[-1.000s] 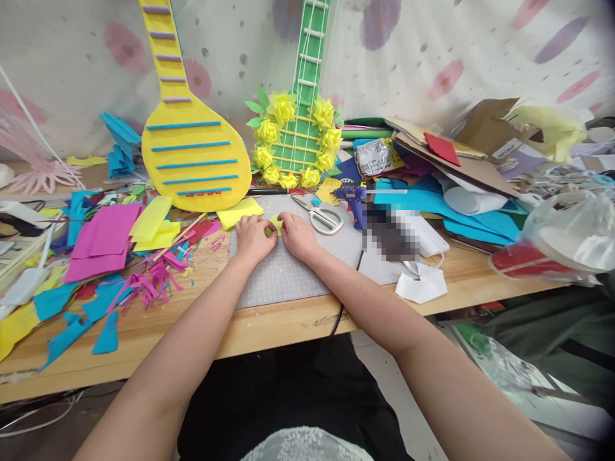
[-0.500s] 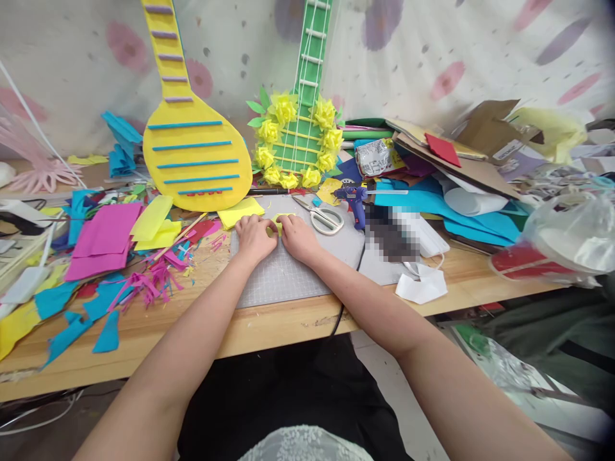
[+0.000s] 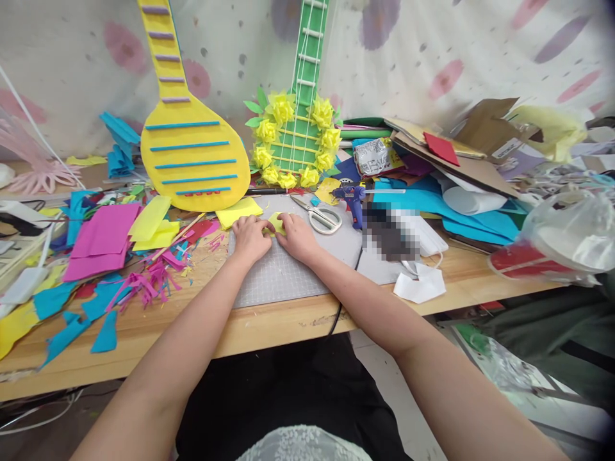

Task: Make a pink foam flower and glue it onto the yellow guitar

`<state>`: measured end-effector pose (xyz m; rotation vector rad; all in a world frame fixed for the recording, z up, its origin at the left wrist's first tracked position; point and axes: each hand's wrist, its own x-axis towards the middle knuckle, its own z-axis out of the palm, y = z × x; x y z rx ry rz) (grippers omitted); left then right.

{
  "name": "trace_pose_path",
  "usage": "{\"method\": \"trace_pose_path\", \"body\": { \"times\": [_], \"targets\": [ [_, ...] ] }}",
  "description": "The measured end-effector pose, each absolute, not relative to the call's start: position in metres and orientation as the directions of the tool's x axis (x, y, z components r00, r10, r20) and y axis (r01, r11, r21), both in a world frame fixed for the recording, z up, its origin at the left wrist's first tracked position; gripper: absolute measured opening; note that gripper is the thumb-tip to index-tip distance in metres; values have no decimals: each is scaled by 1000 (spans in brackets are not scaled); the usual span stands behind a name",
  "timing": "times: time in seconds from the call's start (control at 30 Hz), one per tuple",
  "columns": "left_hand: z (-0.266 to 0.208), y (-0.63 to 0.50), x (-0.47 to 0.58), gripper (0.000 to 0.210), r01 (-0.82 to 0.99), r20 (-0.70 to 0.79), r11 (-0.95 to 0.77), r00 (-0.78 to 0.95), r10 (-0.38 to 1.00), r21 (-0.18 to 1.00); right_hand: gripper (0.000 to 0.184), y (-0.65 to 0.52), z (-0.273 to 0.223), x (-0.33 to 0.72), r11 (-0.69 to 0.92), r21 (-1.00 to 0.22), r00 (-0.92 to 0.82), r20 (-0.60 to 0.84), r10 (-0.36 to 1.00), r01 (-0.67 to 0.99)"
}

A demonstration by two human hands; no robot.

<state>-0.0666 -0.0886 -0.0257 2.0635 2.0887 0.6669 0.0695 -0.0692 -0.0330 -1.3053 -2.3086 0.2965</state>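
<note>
On the grey cutting mat [image 3: 288,282], a small piece of yellow paper [image 3: 275,221] lies between my two hands. My left hand [image 3: 252,239] is closed on its left edge with thumb and fingers. From the right, my right hand [image 3: 296,237] pinches the same piece. More yellow paper [image 3: 239,212] rests just behind my left hand. Scissors [image 3: 323,216] with pale handles lie past my right hand, and a blue glue gun [image 3: 354,203] sits to their right.
Behind stand a yellow paper instrument [image 3: 192,144] and a green one [image 3: 295,146] ringed with yellow paper flowers. Magenta sheets [image 3: 102,240] and scraps cover the left. A plastic-wrapped red cup [image 3: 533,259] stands at the right edge; a black cord [image 3: 339,314] hangs over the front.
More of the yellow paper piece shows between my hands now, as my fingers have shifted slightly on it. The view has drifted a little; other things stay put.
</note>
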Motion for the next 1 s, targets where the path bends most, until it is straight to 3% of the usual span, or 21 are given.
{"method": "trace_pose_path", "body": {
  "times": [0.37,0.5,0.6,0.77,1.0],
  "targets": [
    [-23,-92,-70,27,908,260,-85,-27,965,410,44,-68,-36,75,522,-449,-429,298,853,725],
    [-21,-94,-80,36,887,306,-67,-86,948,457,43,-72,-30,78,551,-450,-443,330,834,703],
    [-22,-94,-90,46,876,281,-116,-23,959,468,45,-75,-26,81,589,-458,-486,333,808,666],
    [-25,-94,-95,53,868,273,-291,189,943,403,40,-75,-27,85,609,-450,-524,312,793,653],
    [-19,-100,-89,49,902,259,-312,238,936,300,33,-74,-25,89,596,-399,-522,288,803,697]
  ]
}}
